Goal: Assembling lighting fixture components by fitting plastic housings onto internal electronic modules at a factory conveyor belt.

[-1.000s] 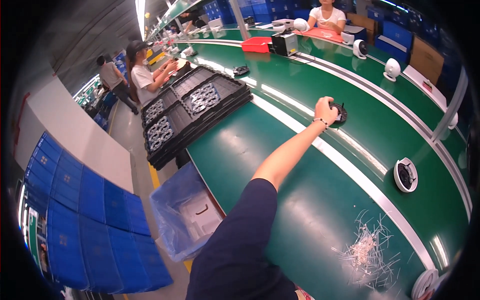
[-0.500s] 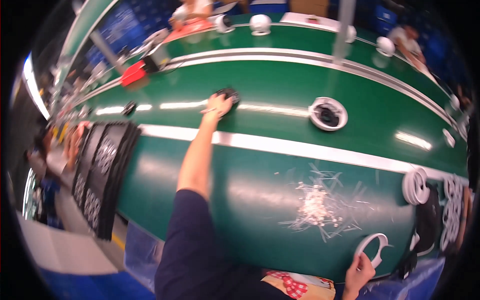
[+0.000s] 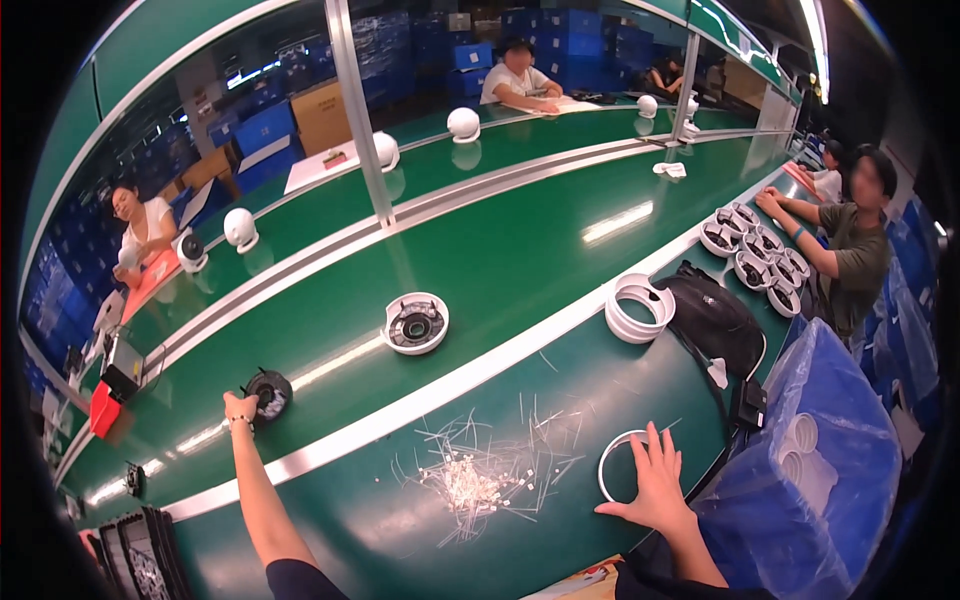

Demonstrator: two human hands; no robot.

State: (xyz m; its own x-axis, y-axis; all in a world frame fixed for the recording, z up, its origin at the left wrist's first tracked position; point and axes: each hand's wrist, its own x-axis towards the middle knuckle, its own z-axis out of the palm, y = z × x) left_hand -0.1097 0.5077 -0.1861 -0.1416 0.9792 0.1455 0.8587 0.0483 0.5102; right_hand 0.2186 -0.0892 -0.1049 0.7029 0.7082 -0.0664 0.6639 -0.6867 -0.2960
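My left hand (image 3: 240, 406) reaches out over the far green belt, its fingers closed on the edge of a black round part (image 3: 271, 396). The part's underside and my fingertips are partly hidden. At the near right, my right hand (image 3: 655, 482) is open with its fingers spread, just over a thin white ring (image 3: 606, 470). That ring appears to rest on the green table, partly covered by the hand. Left of it lies a scattered pile of small white pieces and clear thin strips (image 3: 474, 486). A white round housing with a black inside (image 3: 417, 323) sits on the belt.
Stacked white rings (image 3: 640, 308) stand by a black bag (image 3: 715, 318) at the right. Beyond are several white-and-black housings (image 3: 755, 250) near a co-worker (image 3: 850, 235). A blue bag-lined bin (image 3: 850, 440) flanks the table. Black trays (image 3: 140, 560) stand at the lower left.
The view has swung to the right. My right hand, closed on the white ring before, has opened and let it go. My left hand stays on the black round part.
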